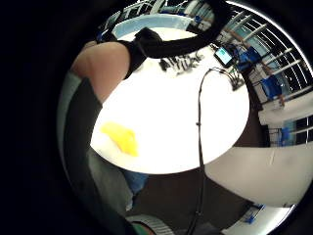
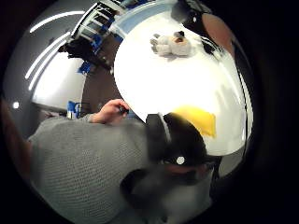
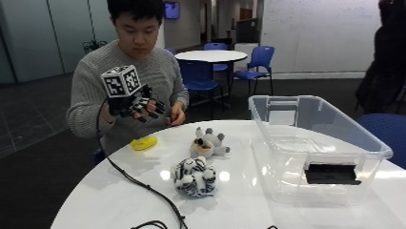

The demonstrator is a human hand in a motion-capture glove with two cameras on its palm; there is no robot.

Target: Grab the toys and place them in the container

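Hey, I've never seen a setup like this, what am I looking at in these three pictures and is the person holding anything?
No robot here: a person sits at a round white table wearing a black glove on the right hand. That hand is raised above the table edge with fingers spread, holding nothing.

The two round pictures come from small cameras on that palm, one at the little-finger side, one at the thumb side, looking down at the table. The third is from a camera across the table.

On the table lie a yellow banana-shaped toy, a grey and white plush animal, a black-and-white striped plush toy and a clear plastic container. A black object shows low at the container's front; whether it lies inside, I cannot tell.
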